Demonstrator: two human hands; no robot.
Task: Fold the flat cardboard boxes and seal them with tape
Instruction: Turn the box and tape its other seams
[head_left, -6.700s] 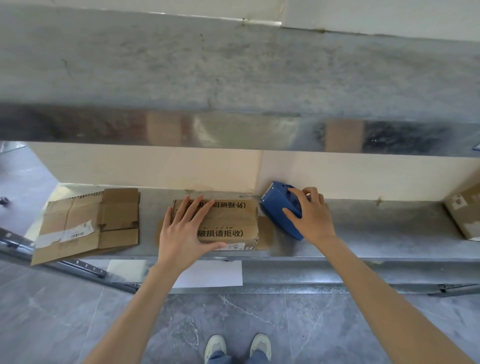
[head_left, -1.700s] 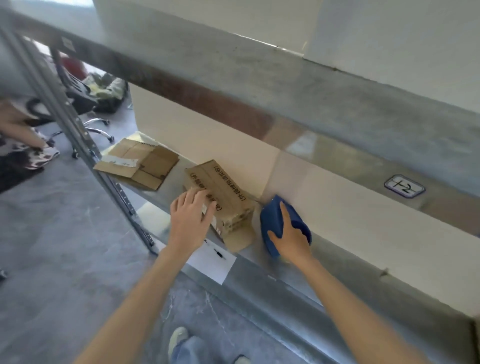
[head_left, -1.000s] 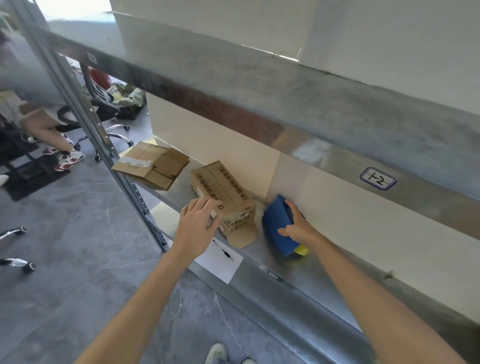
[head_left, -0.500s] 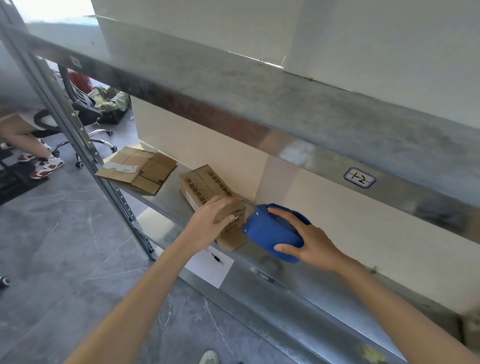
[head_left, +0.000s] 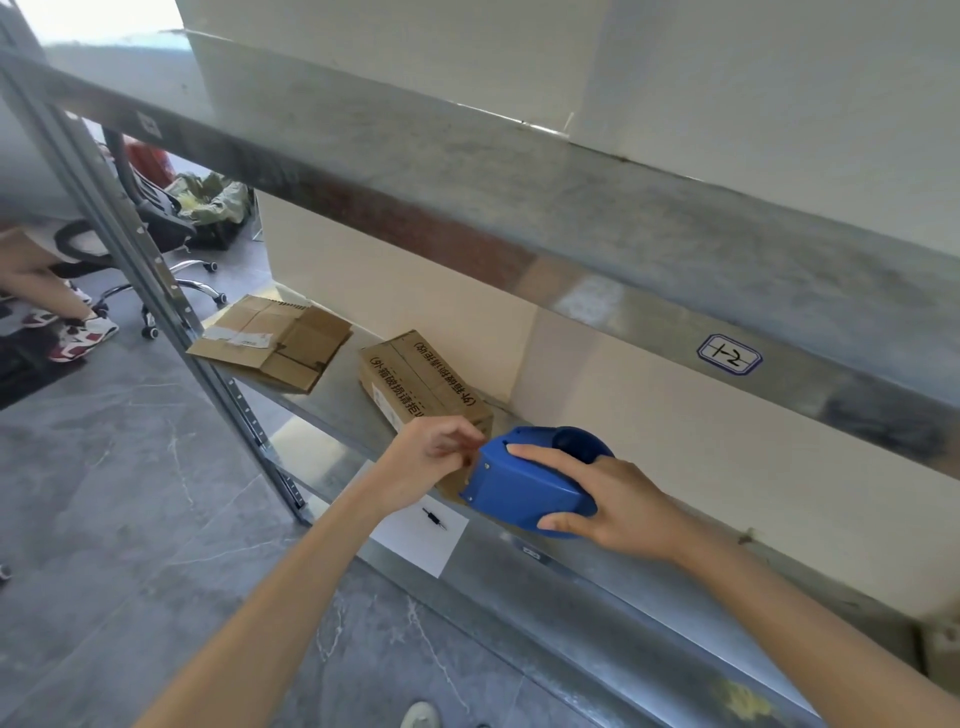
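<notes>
Fingers (head_left: 524, 453) and thumb of the right hand (head_left: 623, 506) wrap a blue dispenser (head_left: 524, 488), index finger along its top and thumb under its near side; it is held over the shelf (head_left: 649, 587), nose pointing to 9 o'clock. The left hand (head_left: 426, 457) meets that nose with its fingers curled in and the tips bunched together; whether they pinch tape or anything else I cannot tell.

Behind the left hand, at 11 o'clock, a folded box (head_left: 426, 384) with printed black characters lies on the shelf, its near end hidden by the knuckles. Further out at 10 o'clock, apart from it, a flat box (head_left: 275, 340) lies on the same shelf beside a grey post (head_left: 156, 291). A white sheet (head_left: 421, 535) hangs from the shelf's front edge at 6 o'clock of the left hand. At 2 o'clock a handwritten label (head_left: 729, 354) sits on the upper shelf's front. Beyond the post, at 10 o'clock, an office chair (head_left: 156, 223) stands on the grey floor.
</notes>
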